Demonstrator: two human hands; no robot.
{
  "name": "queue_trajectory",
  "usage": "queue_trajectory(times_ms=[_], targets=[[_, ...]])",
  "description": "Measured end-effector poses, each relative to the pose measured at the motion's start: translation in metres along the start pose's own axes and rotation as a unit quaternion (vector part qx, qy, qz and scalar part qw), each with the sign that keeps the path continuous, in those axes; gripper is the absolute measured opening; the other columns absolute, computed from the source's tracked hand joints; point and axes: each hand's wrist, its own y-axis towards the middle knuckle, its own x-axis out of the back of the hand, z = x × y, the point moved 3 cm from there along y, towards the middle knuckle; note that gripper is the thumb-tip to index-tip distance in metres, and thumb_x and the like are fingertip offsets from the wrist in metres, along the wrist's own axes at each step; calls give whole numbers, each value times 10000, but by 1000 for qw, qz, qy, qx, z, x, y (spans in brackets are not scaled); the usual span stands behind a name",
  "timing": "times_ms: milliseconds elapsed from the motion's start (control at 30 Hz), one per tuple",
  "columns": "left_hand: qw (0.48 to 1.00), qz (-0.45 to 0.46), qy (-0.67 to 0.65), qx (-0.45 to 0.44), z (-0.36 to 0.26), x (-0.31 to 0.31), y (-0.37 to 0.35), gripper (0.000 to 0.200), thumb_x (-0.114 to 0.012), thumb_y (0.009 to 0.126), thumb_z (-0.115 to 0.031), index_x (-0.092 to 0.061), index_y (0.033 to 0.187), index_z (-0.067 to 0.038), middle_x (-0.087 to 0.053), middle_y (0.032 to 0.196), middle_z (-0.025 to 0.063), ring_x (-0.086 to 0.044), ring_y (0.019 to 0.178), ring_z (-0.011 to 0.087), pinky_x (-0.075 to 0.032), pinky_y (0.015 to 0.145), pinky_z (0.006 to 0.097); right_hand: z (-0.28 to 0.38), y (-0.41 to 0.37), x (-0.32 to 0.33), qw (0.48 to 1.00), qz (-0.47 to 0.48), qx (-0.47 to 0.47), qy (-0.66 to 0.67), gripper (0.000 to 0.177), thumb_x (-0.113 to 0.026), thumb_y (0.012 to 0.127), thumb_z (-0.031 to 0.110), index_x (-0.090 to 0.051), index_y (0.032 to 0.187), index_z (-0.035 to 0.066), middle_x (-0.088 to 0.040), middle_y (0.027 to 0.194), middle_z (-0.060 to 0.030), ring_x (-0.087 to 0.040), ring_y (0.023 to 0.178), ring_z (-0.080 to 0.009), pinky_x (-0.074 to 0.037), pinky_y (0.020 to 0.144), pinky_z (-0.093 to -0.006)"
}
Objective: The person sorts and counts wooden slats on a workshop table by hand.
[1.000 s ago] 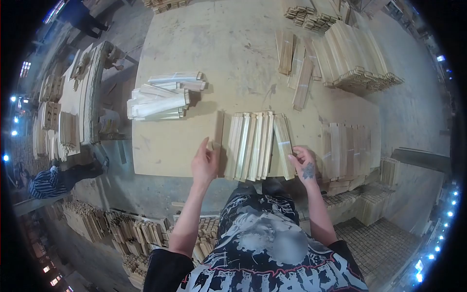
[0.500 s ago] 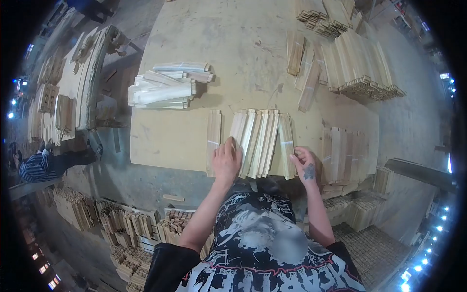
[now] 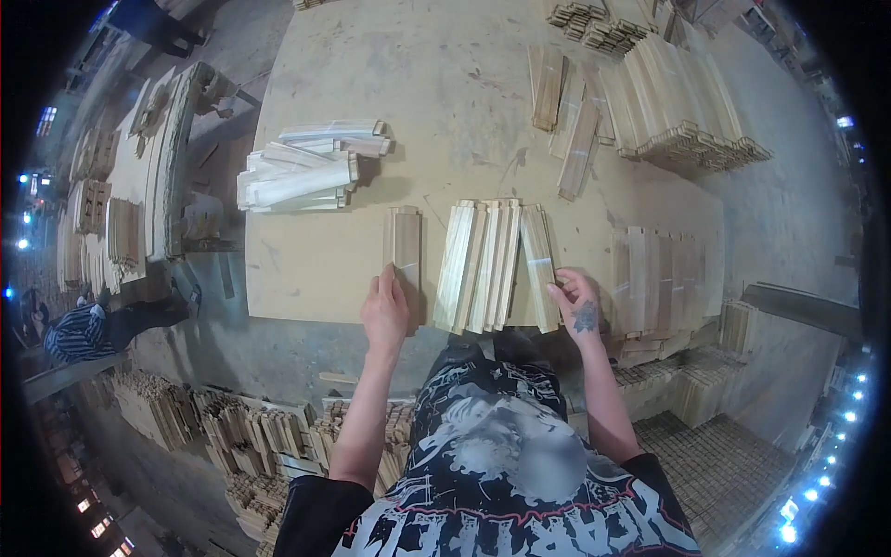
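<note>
My left hand [image 3: 384, 311] is closed on the near part of a wooden slat [image 3: 399, 232], which lies lengthwise on the table, partly over another slat. To its right, a row of several pale slats [image 3: 478, 265] lies side by side, some overlapping. The rightmost slat [image 3: 538, 255] of that row is tilted away from the others. Beside its right edge is my right hand [image 3: 577, 302], fingers loosely curled and apart, the fingertips near or touching the wood.
On the table [image 3: 316, 265], a loose pile of pale slats [image 3: 297, 172] lies at left. Loose slats [image 3: 577, 148] and a big stack [image 3: 682, 102] are at upper right, with another row [image 3: 659, 278] at right. Stacked wood [image 3: 251, 427] stands below the table's near edge. A person [image 3: 79, 330] is at far left.
My left hand has moved left from the row, bringing its leftmost slat to the single slat at the left. My right hand stays by the rightmost slat. The view has shifted slightly.
</note>
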Motion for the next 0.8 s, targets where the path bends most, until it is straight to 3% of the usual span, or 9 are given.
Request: queue_trajectory(times_ms=[67,167,200,333,400,567,667,767,800], targets=[[999,20,28,7,-12,-4,-3,372,-652,952,-196,-589,1295,-67,-633,990,165,-668,794,378,-544,673,465,-1,0,0,1000,-1,1,-8,360,-798,875,195,-688,1197,78,-620,813,-10,-566,702,-108,-496,670,-276],[999,-25,36,-2,-28,-12,-7,476,-718,908,-258,-598,1318,-50,-604,986,163,-646,868,379,-532,739,488,-1,1,0,1000,2,3,-6,356,-795,879,188,-688,1200,79,-619,812,-8,-565,703,-106,-494,668,-272],[999,-28,45,-1,-30,-18,-8,605,-768,857,-328,-574,1361,-55,-598,1007,162,-634,890,361,-524,750,484,-2,1,0,1000,3,3,-4,355,-794,880,186,-688,1201,80,-619,812,-8,-564,704,-105,-493,668,-271],[998,-5,60,9,-35,-26,-16,660,-767,850,-370,-556,1397,-69,-606,1024,180,-628,925,372,-509,776,503,-4,2,-3,1000,12,-1,-10,368,-801,877,192,-686,1209,81,-630,818,-16,-573,714,-103,-497,672,-274],[997,-30,66,7,-30,-22,-18,636,-767,851,-357,-564,1380,-66,-610,1029,184,-629,931,374,-507,770,500,-9,2,-3,999,12,-33,-3,374,-805,876,198,-685,1209,80,-638,823,-22,-582,723,-108,-501,678,-277],[998,-54,22,5,-23,-15,-9,556,-760,854,-336,-590,1313,-73,-612,1007,181,-626,888,384,-508,748,487,-2,1,1,1000,8,-6,-6,405,-816,864,271,-684,1196,80,-668,845,-53,-616,735,-145,-526,692,-308],[998,-34,17,44,-10,-11,-7,617,-783,836,-358,-570,1340,-71,-602,1131,199,-609,1015,396,-495,850,502,-2,0,0,1000,10,-24,4,404,-818,857,267,-683,1190,82,-665,850,-65,-627,748,-160,-533,709,-320],[986,-71,145,30,-13,3,-8,747,-825,808,-425,-537,1397,-68,-536,1315,196,-543,1203,389,-443,980,526,-1,-1,0,1000,-5,-2,-5,403,-815,851,281,-686,1180,87,-657,859,-68,-635,760,-180,-537,722,-332],[986,-46,146,61,-9,2,-8,825,-826,804,-463,-491,1446,-69,-457,1432,195,-458,1319,386,-378,1061,546,1,-2,2,1000,0,-17,-6,412,-811,845,293,-686,1181,90,-652,870,-70,-640,773,-196,-538,731,-342]])
